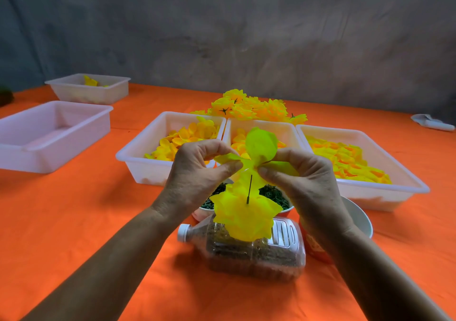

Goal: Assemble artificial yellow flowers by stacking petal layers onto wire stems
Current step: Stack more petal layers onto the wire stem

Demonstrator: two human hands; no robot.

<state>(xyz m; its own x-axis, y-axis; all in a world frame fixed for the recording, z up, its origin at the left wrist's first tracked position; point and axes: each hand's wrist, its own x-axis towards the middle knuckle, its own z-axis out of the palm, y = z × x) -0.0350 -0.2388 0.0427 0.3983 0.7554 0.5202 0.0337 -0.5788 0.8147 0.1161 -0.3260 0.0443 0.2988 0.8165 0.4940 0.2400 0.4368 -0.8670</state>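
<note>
No readable text, yellow marks on red cup too blurred to read

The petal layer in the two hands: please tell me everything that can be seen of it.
The petal layer is thin, bright yellow-green, fabric-like, with several rounded lobes, one standing upright. The left hand and right hand pinch it at either side of its middle, over the tip of the dark wire stem. Lower on the stem sit the stacked yellow petals, apart from it.
</note>
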